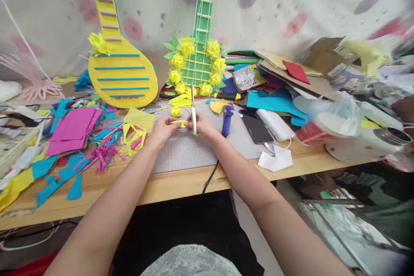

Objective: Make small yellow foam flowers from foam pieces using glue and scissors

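Over the grey cutting mat, my left hand pinches a small yellow strip, perhaps paper or felt. My right hand is closed around scissors with pale handles, their blades pointing away from me. Its fingertips also reach the strip's right end. Just beyond my hands sits a yellow flower, with a bundle of yellow strips behind it. A blue glue gun rests on the mat to the right of my right hand.
A yellow guitar-shaped craft and a green one ringed with yellow flowers lean at the back. Magenta sheets and colourful scraps lie left. To the right are a phone, a white power bank and a bagged red cup.
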The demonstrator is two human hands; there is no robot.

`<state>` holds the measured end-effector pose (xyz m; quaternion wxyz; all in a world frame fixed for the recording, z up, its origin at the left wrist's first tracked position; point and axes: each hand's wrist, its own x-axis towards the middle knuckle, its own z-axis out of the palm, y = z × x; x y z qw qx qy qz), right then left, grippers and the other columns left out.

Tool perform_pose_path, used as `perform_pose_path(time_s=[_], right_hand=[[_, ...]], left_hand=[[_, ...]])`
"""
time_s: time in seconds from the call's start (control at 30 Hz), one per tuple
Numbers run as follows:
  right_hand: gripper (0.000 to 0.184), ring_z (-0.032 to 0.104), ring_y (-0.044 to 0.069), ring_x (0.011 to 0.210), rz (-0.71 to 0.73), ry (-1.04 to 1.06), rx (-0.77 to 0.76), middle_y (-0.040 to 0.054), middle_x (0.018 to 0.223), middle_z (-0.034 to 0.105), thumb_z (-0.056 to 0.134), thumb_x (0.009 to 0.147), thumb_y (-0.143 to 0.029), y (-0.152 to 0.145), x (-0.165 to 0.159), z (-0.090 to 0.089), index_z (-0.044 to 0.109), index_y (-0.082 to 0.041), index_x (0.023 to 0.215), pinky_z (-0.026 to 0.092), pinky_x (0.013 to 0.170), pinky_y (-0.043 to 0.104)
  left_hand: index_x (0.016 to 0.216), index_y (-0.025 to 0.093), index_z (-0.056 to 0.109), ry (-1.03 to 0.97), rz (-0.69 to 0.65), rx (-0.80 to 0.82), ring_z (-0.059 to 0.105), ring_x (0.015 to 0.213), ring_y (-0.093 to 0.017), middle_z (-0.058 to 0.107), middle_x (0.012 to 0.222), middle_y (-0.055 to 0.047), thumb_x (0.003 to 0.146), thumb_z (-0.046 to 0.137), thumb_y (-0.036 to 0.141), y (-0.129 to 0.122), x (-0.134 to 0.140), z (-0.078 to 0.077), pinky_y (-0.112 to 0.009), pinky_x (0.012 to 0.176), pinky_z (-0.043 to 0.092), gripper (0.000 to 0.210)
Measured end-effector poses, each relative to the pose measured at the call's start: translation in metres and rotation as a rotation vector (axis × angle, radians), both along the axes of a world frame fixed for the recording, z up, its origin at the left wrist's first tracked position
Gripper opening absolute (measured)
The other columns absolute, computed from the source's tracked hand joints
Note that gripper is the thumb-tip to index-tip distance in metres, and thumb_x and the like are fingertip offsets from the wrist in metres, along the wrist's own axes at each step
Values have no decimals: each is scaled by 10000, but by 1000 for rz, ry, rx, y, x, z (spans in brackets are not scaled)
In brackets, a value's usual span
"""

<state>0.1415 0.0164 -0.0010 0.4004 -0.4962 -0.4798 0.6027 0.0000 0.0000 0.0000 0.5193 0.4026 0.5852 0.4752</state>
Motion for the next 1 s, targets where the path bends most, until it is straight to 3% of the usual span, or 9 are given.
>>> perform_pose_path(time_s=[0.13, 0.27, 0.47, 0.6, 0.67, 0.83, 1.0], right_hand=[[363, 502, 59, 479, 8, -5, 3, -94, 545, 516, 757, 518, -105, 4, 3, -2, 452, -179, 700, 440, 516, 203], [281, 560, 86, 580, -53, -67, 49, -34, 691, 611, 682, 609, -122, 10, 9, -8, 448, -187, 750, 479, 621, 249], [236, 609, 215, 867, -159, -720, 206, 57, 909, 648, 602, 711, -266, 10, 16, -6, 520, -190, 919, 462, 769, 337], [284, 613, 234, 879, -90, -922, 234, 99, 948, 653, 535, 766, -339, 5, 18, -1, 536, -159, 985, 449, 739, 313], [274, 618, 239, 881, -54, -999, 241, 113, 959, 660, 524, 774, -326, 4, 19, 1, 553, -151, 982, 442, 728, 304], [230, 627, 257, 903, -37, -1119, 276, 131, 966, 679, 523, 774, -299, 2, 20, 6, 600, -147, 929, 435, 730, 301], [230, 633, 261, 878, -94, -1108, 295, 145, 925, 682, 565, 755, -328, 4, 20, 7, 598, -135, 877, 439, 713, 303]], left_hand=[[668, 114, 608, -61, 26, 12, 583, 582, -110, 628, 618, -6, 560, 718, 110, 2, -6, 1, -247, 578, 505, 155], [686, 114, 605, -153, 173, 55, 604, 628, -114, 640, 680, -16, 567, 696, 94, 9, -20, -5, -248, 606, 513, 150], [710, 111, 602, -164, 272, 115, 605, 640, -112, 631, 686, -9, 544, 699, 109, 16, -36, -12, -269, 662, 525, 192], [684, 123, 599, -133, 297, 135, 586, 625, -96, 611, 649, 14, 528, 693, 114, 22, -42, -15, -259, 707, 513, 182], [670, 131, 592, -85, 371, 144, 551, 582, -80, 587, 616, 27, 531, 684, 113, 26, -45, -17, -247, 696, 504, 167], [703, 155, 560, 36, 607, 297, 554, 620, -90, 572, 657, 26, 572, 644, 131, 33, -55, -20, -251, 701, 508, 157], [725, 152, 546, -46, 623, 332, 590, 672, -100, 549, 670, 25, 580, 637, 125, 33, -55, -16, -263, 732, 522, 174]])
